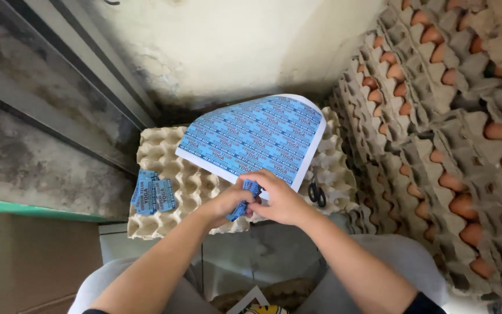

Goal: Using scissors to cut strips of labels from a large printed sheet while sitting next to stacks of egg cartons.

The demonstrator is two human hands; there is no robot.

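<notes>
Blue printed paper labels [245,199], a small cut strip, sit pinched between my left hand [228,203] and right hand [280,200], both sets of fingers closed narrowly on them just above the near edge of the empty grey pulp egg tray [187,186]. I judge the strip light, limp and easily creased or torn, so I would hold it by its edges with fingertips only. Noted nearby: large blue printed label sheet [257,136], cut label pile [152,195], black-handled scissors [317,195], stacked trays of brown eggs [448,145].
</notes>
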